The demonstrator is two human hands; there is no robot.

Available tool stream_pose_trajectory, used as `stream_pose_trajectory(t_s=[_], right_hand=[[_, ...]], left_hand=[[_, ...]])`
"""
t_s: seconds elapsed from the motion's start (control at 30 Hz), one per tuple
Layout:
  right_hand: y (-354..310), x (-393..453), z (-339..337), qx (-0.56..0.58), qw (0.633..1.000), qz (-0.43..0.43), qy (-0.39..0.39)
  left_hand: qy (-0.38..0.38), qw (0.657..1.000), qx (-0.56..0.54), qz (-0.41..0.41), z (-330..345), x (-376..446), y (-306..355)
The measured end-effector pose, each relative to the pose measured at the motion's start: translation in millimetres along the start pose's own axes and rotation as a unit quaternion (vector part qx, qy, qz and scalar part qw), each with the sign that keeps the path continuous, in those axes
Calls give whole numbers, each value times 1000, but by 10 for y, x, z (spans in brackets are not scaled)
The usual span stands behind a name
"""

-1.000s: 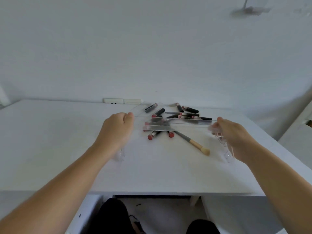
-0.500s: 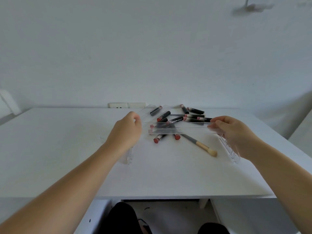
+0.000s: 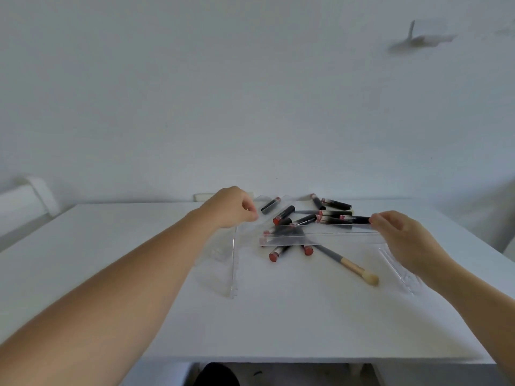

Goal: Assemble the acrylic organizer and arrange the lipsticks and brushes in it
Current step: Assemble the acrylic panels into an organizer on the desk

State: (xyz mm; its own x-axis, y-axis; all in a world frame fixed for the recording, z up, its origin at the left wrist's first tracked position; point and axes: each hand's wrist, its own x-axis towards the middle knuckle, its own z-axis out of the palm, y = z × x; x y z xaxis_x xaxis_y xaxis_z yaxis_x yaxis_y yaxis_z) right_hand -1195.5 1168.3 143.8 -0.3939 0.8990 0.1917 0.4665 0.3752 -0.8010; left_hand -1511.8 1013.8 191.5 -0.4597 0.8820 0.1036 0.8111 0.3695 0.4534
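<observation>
A long clear acrylic strip (image 3: 320, 237) spans between my hands above the white table (image 3: 278, 316). My left hand (image 3: 232, 206) pinches its left end and my right hand (image 3: 401, 235) pinches its right end. A clear notched side panel (image 3: 233, 263) stands on edge under my left hand. Another clear side panel (image 3: 401, 270) stands under my right wrist. Several black lipsticks with red ends (image 3: 306, 218) lie scattered behind and beneath the strip. A grey-handled brush (image 3: 348, 263) with a pale tip lies in front of the strip.
More clear acrylic pieces (image 3: 264, 199) lie at the back near the wall, by a white socket strip (image 3: 202, 196). A white object (image 3: 25, 199) sits at the far left. My dark-clothed knees (image 3: 216, 376) show below the table's front edge.
Both hands have moved farther from me with the acrylic strip. The left hand has lifted off the left side panel, which now shows fully.
</observation>
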Motion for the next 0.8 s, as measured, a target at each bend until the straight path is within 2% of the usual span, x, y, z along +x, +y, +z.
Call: stream_pose_trajectory(t_s=[0.17,0.43,0.6,0.8], right_hand=[[34,-62,-12,-31,999,-32,-25],[45,-74,-40,-41,997,-51,-41],[103,-23,15,3,998,-42,-44],[122,39,78,71,997,-12,-32]], left_hand=[[-68,991,117,-9,101,265,96],[-110,979,166,-32,152,381,207],[-84,992,84,-30,72,396,163],[18,999,28,37,-137,294,217]])
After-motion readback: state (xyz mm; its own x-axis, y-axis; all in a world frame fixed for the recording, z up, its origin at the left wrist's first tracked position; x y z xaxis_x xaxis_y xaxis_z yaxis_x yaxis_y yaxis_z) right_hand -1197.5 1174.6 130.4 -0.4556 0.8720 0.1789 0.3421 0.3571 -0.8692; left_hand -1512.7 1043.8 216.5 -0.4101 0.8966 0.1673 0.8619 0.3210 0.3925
